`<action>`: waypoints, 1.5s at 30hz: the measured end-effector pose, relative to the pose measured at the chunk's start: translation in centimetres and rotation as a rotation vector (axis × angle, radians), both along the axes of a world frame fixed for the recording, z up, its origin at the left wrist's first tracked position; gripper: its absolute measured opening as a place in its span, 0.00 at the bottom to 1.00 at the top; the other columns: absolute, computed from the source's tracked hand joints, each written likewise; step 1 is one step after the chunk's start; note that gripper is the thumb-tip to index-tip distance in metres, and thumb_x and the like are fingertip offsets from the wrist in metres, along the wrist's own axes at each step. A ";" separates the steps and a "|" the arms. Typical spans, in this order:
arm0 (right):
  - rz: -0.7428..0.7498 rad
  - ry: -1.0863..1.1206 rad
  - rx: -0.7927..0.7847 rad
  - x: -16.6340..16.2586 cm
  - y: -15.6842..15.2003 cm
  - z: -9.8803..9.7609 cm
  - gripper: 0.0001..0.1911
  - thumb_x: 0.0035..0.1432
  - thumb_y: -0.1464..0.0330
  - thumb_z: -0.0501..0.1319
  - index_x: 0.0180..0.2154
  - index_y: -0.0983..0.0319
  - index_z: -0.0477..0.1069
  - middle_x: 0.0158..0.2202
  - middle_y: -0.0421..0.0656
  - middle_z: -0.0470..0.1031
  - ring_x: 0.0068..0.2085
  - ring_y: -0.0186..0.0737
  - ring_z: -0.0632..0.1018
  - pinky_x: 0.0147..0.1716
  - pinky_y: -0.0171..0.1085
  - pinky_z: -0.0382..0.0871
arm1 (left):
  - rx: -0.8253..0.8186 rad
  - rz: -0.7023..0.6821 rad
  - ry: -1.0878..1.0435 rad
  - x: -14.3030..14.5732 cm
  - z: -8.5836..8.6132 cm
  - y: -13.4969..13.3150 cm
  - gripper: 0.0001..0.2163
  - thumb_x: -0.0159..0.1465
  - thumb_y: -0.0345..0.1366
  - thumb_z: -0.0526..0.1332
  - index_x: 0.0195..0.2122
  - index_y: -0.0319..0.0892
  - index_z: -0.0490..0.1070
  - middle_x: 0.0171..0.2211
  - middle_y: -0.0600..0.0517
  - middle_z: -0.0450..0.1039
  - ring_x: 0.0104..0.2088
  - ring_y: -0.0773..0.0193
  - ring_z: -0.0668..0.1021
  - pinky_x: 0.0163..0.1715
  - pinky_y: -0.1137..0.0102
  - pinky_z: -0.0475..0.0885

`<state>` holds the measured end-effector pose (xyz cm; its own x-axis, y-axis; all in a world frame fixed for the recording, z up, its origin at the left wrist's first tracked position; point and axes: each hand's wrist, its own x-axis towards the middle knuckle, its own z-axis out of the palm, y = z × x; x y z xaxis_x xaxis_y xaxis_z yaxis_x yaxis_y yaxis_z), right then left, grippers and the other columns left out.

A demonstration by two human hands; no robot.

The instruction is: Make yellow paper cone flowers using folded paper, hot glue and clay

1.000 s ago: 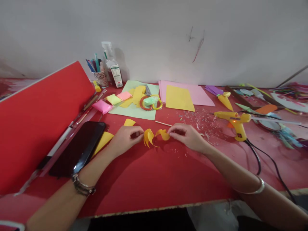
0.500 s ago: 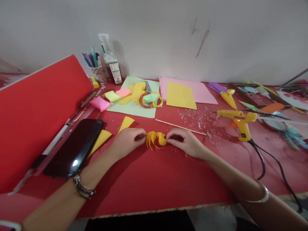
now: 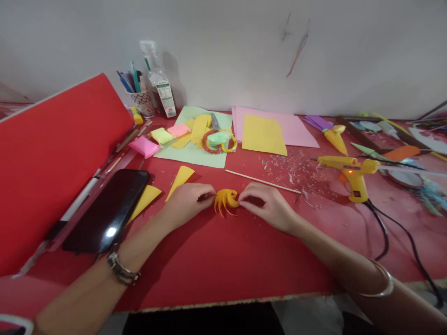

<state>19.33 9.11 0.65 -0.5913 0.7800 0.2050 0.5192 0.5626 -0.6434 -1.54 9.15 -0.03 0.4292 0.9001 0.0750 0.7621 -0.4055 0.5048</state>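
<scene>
Between my two hands is a yellow fringed paper piece, its narrow strips curling downward just above the red table. My left hand pinches its left end between thumb and fingertips. My right hand grips the rounded, curled right end the same way. Beside my left hand lie two yellow paper cones or wedges, one a yellow paper piece behind it and another yellow paper piece by the phone. A thin wooden stick rests just beyond my right hand.
A yellow glue gun with a lit orange light and black cord lies at right, amid scattered scraps. A black phone and red board are at left. Behind stand a glass bottle, pen cup and pink sheets.
My hands have come slightly closer together, and the yellow fringed paper between them looks more bunched and narrower. The view has tilted a little.
</scene>
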 end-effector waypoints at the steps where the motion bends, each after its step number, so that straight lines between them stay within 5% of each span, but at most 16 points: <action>1: 0.001 -0.002 -0.001 0.0 0.0 0.0 0.05 0.54 0.71 0.55 0.29 0.61 0.68 0.28 0.41 0.71 0.30 0.33 0.72 0.31 0.32 0.65 | 0.000 -0.001 0.005 0.0 0.0 0.0 0.07 0.55 0.34 0.53 0.23 0.41 0.67 0.22 0.54 0.71 0.24 0.67 0.71 0.23 0.76 0.60; 14: 0.004 0.003 0.020 -0.2 -0.1 -0.1 0.04 0.53 0.71 0.55 0.29 0.62 0.67 0.28 0.41 0.70 0.30 0.33 0.71 0.31 0.33 0.64 | 0.003 -0.059 0.069 0.0 -0.4 0.0 0.08 0.58 0.34 0.52 0.26 0.41 0.69 0.27 0.52 0.73 0.29 0.65 0.73 0.26 0.74 0.61; 20: -0.098 0.090 0.057 -0.2 -0.2 0.3 0.06 0.56 0.70 0.52 0.30 0.62 0.66 0.28 0.42 0.70 0.29 0.33 0.70 0.29 0.33 0.64 | 0.056 -0.036 -0.008 -0.9 0.3 0.0 0.09 0.56 0.38 0.55 0.36 0.42 0.68 0.26 0.54 0.70 0.24 0.68 0.70 0.23 0.75 0.61; 27: -0.017 0.065 0.155 -0.3 -0.1 -0.1 0.02 0.53 0.72 0.56 0.30 0.63 0.68 0.26 0.40 0.65 0.25 0.29 0.66 0.24 0.29 0.61 | 0.144 -0.047 -0.190 0.0 0.7 -1.1 0.06 0.57 0.36 0.54 0.32 0.40 0.66 0.25 0.56 0.65 0.22 0.72 0.68 0.24 0.76 0.63; 45: -0.075 0.069 0.206 -0.7 -0.2 -0.2 0.02 0.51 0.72 0.59 0.28 0.65 0.69 0.25 0.39 0.64 0.24 0.28 0.64 0.24 0.28 0.60 | 0.187 0.007 -0.180 1.2 -0.3 -0.9 0.06 0.57 0.35 0.55 0.28 0.40 0.69 0.25 0.54 0.72 0.24 0.70 0.71 0.24 0.76 0.63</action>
